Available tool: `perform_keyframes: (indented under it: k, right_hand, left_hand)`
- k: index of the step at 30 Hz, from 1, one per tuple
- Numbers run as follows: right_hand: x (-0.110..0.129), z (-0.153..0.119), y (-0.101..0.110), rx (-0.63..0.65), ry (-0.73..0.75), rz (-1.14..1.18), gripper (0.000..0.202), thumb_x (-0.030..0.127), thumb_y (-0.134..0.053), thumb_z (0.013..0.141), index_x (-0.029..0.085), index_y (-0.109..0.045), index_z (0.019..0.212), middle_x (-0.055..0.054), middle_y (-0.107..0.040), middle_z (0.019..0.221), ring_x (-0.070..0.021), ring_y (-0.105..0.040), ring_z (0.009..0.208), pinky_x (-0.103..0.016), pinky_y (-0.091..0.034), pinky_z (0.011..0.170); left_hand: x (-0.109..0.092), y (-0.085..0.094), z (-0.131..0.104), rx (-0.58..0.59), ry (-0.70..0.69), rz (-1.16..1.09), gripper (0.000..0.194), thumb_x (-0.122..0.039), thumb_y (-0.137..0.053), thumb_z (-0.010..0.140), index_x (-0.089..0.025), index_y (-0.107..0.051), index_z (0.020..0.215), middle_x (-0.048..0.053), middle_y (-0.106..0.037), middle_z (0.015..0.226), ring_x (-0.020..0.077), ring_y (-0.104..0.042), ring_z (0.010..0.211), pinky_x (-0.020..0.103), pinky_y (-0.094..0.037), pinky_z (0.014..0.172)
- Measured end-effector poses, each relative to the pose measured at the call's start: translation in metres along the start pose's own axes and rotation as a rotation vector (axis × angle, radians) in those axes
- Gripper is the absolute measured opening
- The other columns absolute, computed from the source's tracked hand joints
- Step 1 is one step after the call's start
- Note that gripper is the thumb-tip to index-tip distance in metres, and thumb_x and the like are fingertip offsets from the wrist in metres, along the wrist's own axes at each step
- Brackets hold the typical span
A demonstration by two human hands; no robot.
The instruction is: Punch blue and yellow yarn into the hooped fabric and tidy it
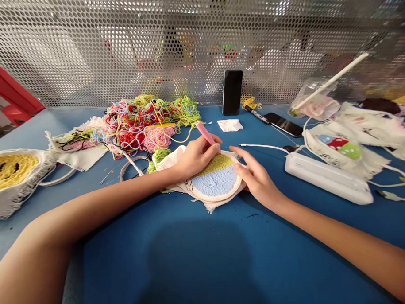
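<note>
My left hand is closed around a pink punch needle, its lower end over the upper part of the stitched fabric. A yellow strand runs from the needle's top back toward the yarn. Under my hands lies an embroidery hoop with white cloth, light blue loops in the lower part and olive-yellow loops above. My right hand grips the hoop's right rim, thumb on top, index finger stretched along the far side. The needle tip is hidden by my left fingers.
Tangled yarn lies behind the hoop. A phone stands against the perforated metal panel; another phone lies flat beside a marker. To the right is a white lamp-like bar; at left, a yellow smiley piece.
</note>
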State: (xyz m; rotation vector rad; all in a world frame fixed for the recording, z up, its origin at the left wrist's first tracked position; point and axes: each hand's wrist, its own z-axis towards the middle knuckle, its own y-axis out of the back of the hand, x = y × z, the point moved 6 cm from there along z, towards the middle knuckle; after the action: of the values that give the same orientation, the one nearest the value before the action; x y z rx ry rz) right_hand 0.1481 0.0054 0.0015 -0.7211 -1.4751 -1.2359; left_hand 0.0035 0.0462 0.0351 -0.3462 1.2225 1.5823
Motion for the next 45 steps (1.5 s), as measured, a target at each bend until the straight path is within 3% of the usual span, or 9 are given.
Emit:
perform_keyframes:
  k: [2,5,12,15,22,29,35,40,45]
  right_hand:
    - [0.001,-0.001,0.001,-0.026,0.031,-0.038,0.056,0.043,-0.042,0.087,0.023,-0.027,0.137,-0.01,-0.055,0.117,-0.0246,-0.055,0.103,-0.04,-0.048,0.081]
    - [0.003,0.0,-0.001,0.007,0.091,-0.079,0.052,0.04,-0.043,0.087,0.022,-0.033,0.134,-0.009,-0.046,0.131,-0.0248,-0.047,0.116,-0.04,-0.042,0.092]
    - [-0.001,0.002,-0.002,0.054,0.012,-0.007,0.052,0.039,-0.042,0.087,0.019,-0.036,0.134,-0.008,-0.062,0.096,-0.0257,-0.056,0.1,-0.04,-0.049,0.078]
    - [0.0,0.001,-0.003,0.088,0.007,0.023,0.051,0.038,-0.043,0.087,0.02,-0.036,0.134,-0.007,-0.063,0.094,-0.0237,-0.058,0.095,-0.041,-0.048,0.08]
    - [-0.002,0.003,-0.003,0.106,0.06,0.074,0.05,0.037,-0.043,0.088,0.021,-0.035,0.134,-0.008,-0.05,0.129,-0.022,-0.052,0.109,-0.04,-0.042,0.094]
    - [0.002,0.006,-0.001,0.1,0.178,0.057,0.043,0.032,-0.046,0.088,0.025,-0.042,0.13,-0.003,-0.041,0.139,-0.0193,-0.042,0.123,-0.035,-0.033,0.104]
    - [0.002,0.006,0.0,0.104,0.198,0.047,0.043,0.032,-0.046,0.088,0.027,-0.042,0.131,-0.001,-0.041,0.139,-0.0187,-0.042,0.124,-0.033,-0.035,0.103]
    - [-0.001,0.007,0.002,0.081,0.184,0.032,0.043,0.033,-0.048,0.087,0.025,-0.044,0.129,-0.003,-0.043,0.138,-0.0198,-0.043,0.123,-0.035,-0.034,0.104]
    - [-0.003,0.007,0.002,0.068,0.191,0.061,0.042,0.033,-0.049,0.087,0.024,-0.046,0.127,-0.003,-0.047,0.134,-0.0193,-0.044,0.122,-0.034,-0.036,0.101]
  left_hand:
    - [0.002,0.002,-0.002,-0.063,0.005,-0.019,0.017,-0.027,-0.043,0.086,-0.015,-0.054,0.091,0.003,-0.06,0.084,0.0079,-0.051,0.065,0.021,-0.042,0.059]
    - [0.006,0.002,-0.003,-0.089,0.013,-0.08,0.017,-0.029,-0.042,0.087,-0.016,-0.052,0.085,0.002,-0.058,0.075,0.0064,-0.049,0.059,0.019,-0.04,0.053]
    - [0.018,0.003,-0.002,-0.137,0.083,-0.255,0.022,-0.038,-0.039,0.09,-0.018,-0.046,0.082,-0.004,-0.047,0.056,0.0041,-0.041,0.042,0.018,-0.033,0.04]
    - [0.02,0.001,-0.002,-0.128,0.097,-0.289,0.023,-0.04,-0.039,0.09,-0.019,-0.045,0.083,-0.005,-0.046,0.054,0.0036,-0.04,0.041,0.017,-0.031,0.038]
    - [0.019,0.004,-0.004,-0.175,0.066,-0.411,0.023,-0.041,-0.039,0.089,-0.019,-0.041,0.084,-0.005,-0.048,0.062,0.0017,-0.039,0.038,0.016,-0.034,0.037]
    - [0.016,0.002,-0.004,-0.13,0.035,-0.419,0.023,-0.041,-0.04,0.089,-0.019,-0.043,0.085,-0.006,-0.044,0.057,0.0027,-0.04,0.039,0.016,-0.033,0.036]
    - [0.014,0.003,-0.003,-0.109,0.01,-0.303,0.024,-0.041,-0.04,0.089,-0.018,-0.045,0.086,-0.005,-0.045,0.056,0.0036,-0.04,0.041,0.018,-0.033,0.039]
    - [0.001,0.003,-0.002,-0.044,-0.075,-0.047,0.021,-0.032,-0.042,0.089,-0.015,-0.05,0.08,-0.001,-0.051,0.066,0.0043,-0.044,0.05,0.019,-0.035,0.046]
    - [-0.009,0.001,0.003,0.015,-0.126,0.07,0.017,-0.025,-0.044,0.087,-0.014,-0.051,0.076,0.001,-0.056,0.071,0.0065,-0.049,0.058,0.021,-0.039,0.054]
